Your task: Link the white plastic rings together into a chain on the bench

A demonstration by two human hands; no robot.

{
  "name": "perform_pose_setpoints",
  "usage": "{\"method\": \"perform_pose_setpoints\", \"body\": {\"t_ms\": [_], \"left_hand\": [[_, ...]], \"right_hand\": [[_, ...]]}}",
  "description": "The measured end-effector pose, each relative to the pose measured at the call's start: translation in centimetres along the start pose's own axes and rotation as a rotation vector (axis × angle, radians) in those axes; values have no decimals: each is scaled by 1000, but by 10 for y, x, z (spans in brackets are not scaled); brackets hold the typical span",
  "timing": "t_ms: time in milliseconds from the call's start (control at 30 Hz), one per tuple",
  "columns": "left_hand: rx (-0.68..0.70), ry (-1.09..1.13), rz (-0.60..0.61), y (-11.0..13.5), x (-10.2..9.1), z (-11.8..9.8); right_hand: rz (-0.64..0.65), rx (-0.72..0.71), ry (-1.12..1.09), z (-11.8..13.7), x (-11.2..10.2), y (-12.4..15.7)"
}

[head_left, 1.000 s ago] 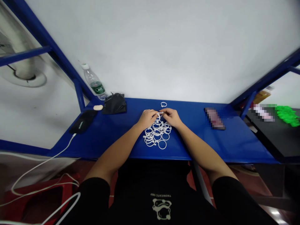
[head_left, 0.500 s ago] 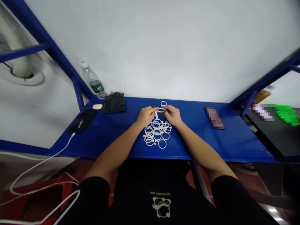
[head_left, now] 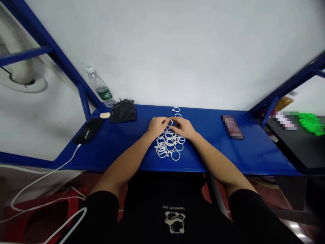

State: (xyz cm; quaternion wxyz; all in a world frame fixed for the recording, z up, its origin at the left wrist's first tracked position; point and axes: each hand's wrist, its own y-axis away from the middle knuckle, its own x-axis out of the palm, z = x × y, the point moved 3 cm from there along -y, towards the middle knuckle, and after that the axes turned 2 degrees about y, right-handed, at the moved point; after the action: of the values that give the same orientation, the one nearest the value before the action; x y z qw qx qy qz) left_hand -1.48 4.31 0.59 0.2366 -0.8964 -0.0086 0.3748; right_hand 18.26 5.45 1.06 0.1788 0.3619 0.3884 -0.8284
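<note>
A pile of white plastic rings [head_left: 169, 146] lies on the blue table [head_left: 122, 145] in front of me. My left hand [head_left: 157, 126] and my right hand [head_left: 183, 127] meet at the far edge of the pile, fingers curled, pinching one white ring [head_left: 169, 122] between them. Two separate white rings [head_left: 176, 109] lie a little farther back, near the wall.
A water bottle [head_left: 100, 88], a black pouch [head_left: 123, 111], a small beige object [head_left: 105, 115] and a black phone [head_left: 87, 130] on a white cable [head_left: 50, 173] sit at the left. A blurred flat item [head_left: 232, 127] lies at the right. Green parts [head_left: 311, 122] rest on a black table.
A second ring now lies beside the single one near the wall. Both hands have come back to the pile's far edge and pinch another ring.
</note>
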Motion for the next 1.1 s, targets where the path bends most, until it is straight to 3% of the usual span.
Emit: {"method": "perform_pose_setpoints", "body": {"t_ms": [100, 333, 533, 667, 867, 1100], "left_hand": [[56, 18, -1, 0, 0, -1], [207, 67, -23, 2, 6, -8], [222, 21, -17, 1, 5, -7], [178, 25, -62, 0, 4, -6], [115, 119, -101, 1, 3, -4], [89, 174, -65, 1, 4, -2]], "right_hand": [[-3, 37, -2, -5, 5, 0], [-218, 10, 42, -10, -8, -2], [-188, -50, 24, -4, -8, -3], [-215, 17, -26, -5, -8, -2], [-54, 6, -61, -7, -6, 0], [-22, -6, -113, -8, -5, 0]]}}
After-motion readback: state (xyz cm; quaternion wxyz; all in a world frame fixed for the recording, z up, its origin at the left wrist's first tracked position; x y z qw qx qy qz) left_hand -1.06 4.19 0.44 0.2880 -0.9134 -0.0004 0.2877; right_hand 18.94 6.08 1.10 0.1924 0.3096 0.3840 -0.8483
